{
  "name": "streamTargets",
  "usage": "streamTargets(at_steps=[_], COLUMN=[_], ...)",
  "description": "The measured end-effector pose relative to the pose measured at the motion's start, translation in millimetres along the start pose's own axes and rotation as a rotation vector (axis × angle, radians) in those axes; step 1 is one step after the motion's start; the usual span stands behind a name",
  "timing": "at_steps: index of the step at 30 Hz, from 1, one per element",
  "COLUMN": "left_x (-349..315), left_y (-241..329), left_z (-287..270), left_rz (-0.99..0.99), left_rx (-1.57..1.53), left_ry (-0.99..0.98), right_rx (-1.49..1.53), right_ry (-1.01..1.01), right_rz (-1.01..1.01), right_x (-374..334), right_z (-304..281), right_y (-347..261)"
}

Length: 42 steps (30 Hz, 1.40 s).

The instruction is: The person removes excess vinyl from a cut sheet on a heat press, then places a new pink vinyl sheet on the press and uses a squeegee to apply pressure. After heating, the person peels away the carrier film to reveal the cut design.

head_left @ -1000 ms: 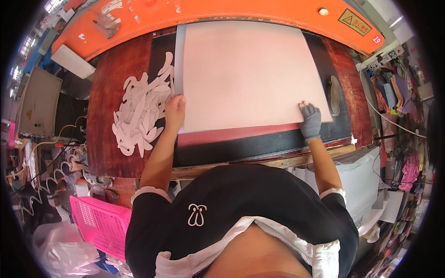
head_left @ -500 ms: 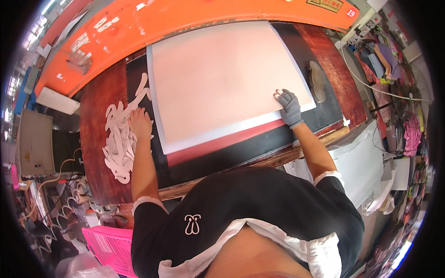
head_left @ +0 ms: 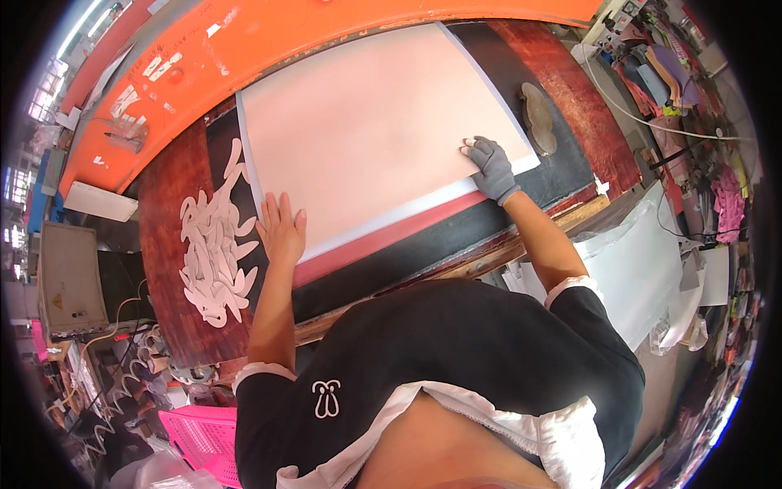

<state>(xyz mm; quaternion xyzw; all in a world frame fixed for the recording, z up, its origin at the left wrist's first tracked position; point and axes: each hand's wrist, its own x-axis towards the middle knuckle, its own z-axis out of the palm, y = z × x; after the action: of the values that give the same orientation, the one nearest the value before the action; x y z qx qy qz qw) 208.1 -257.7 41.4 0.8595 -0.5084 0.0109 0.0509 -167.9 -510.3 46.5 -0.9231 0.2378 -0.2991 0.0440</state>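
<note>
A large pale pink sheet (head_left: 366,122) with white edges lies flat on a black board (head_left: 383,281), over a darker red layer (head_left: 391,236) that shows along its near side. My bare left hand (head_left: 282,232) rests on the sheet's near left corner, fingers spread and holding nothing. In a grey glove with bare fingertips, my right hand (head_left: 492,169) lies on the sheet near its right corner, fingers slightly bent and apart. Left of the sheet is a loose pile of curved, pale cut pieces (head_left: 213,257). A grey-brown sole-shaped piece (head_left: 538,120) sits beyond the sheet's right edge.
An orange machine beam (head_left: 269,41) spans the far side of the dark red table (head_left: 167,244). A grey metal box (head_left: 72,277) stands at left, a pink plastic basket (head_left: 204,440) below. Clear plastic sheeting (head_left: 631,269) hangs at right, near a white cable (head_left: 619,106).
My left hand has moved right, from the pile of cut pieces onto the sheet's near left corner. My right hand stays by the sheet's right corner. The whole view has shifted slightly.
</note>
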Motion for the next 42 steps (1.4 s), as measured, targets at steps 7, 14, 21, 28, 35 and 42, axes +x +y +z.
streamTargets(at_steps=[7, 14, 21, 28, 35, 42], left_x=[-4, -46, -50, -50, -54, -66], left_y=[-11, -1, 2, 1, -14, -31], left_z=[7, 16, 25, 22, 17, 8], left_rz=[0.01, -0.072, -0.055, -0.098, -0.052, 0.109], left_rx=[-0.243, -0.114, -0.06, -0.13, -0.42, -0.56], left_ry=[0.237, 0.411, 0.496, 0.376, 0.408, 0.482], right_rx=[0.053, -0.363, -0.192, 0.014, 0.885, 1.1], right_ry=[-0.108, 0.073, -0.048, 0.029, 0.353, 0.169], right_rz=[0.059, 0.453, 0.796, 0.922, 0.9, 0.598], right_x=[-2, -51, -73, -47, -17, 52], right_z=[-15, -60, -54, -43, -68, -24], right_y=[-7, 80, 133, 154, 134, -68])
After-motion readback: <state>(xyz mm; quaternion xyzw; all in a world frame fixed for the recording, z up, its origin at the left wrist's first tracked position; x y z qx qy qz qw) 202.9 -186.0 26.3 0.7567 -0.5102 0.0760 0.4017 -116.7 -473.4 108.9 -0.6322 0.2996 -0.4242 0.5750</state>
